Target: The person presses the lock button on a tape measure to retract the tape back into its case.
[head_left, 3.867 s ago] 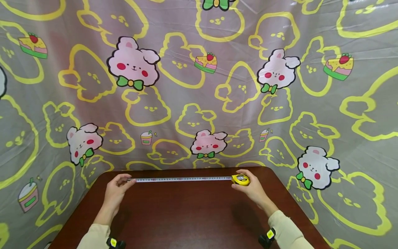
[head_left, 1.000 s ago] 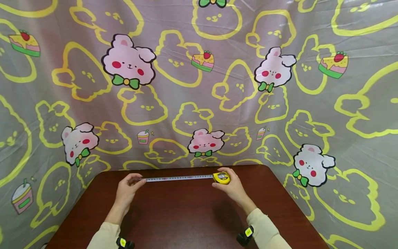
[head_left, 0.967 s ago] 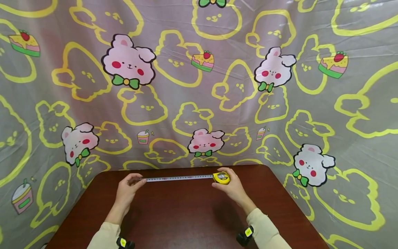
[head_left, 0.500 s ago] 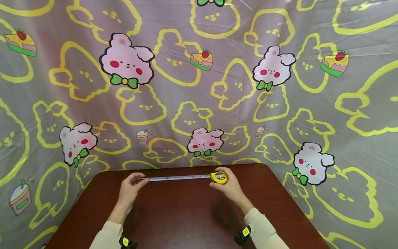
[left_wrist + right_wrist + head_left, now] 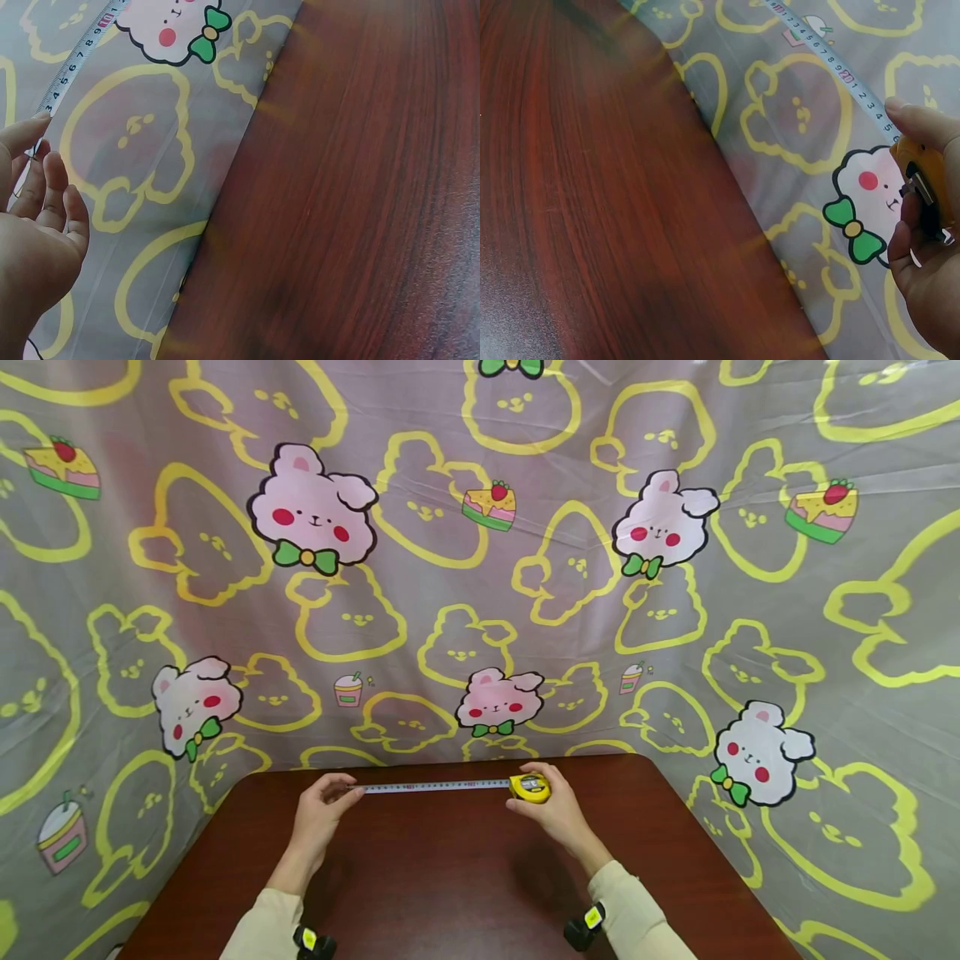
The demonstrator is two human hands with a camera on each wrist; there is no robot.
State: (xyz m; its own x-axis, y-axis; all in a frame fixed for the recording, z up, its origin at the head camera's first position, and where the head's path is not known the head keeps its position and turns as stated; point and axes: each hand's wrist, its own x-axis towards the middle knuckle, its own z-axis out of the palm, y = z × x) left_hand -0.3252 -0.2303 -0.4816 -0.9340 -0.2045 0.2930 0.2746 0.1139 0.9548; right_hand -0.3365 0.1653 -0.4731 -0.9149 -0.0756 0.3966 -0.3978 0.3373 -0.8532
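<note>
A yellow tape measure sits in my right hand, its case gripped between thumb and fingers. Its white blade stretches out level to the left, numbers facing up. My left hand pinches the blade's free end between thumb and index finger. In the left wrist view the metal end hook shows among the fingers of the left hand. The right wrist view has the case partly covered by the right hand, with the blade leaving it near the 26 mark.
Both hands are held above a dark red-brown wooden table. A grey curtain printed with yellow outlines and white rabbits hangs round the back and sides of the table. Black camera mounts are strapped at both wrists.
Both hands have come closer together since the first frame, and the exposed blade has become shorter. In the last half second the left hand has moved slightly right; the right hand has hardly moved.
</note>
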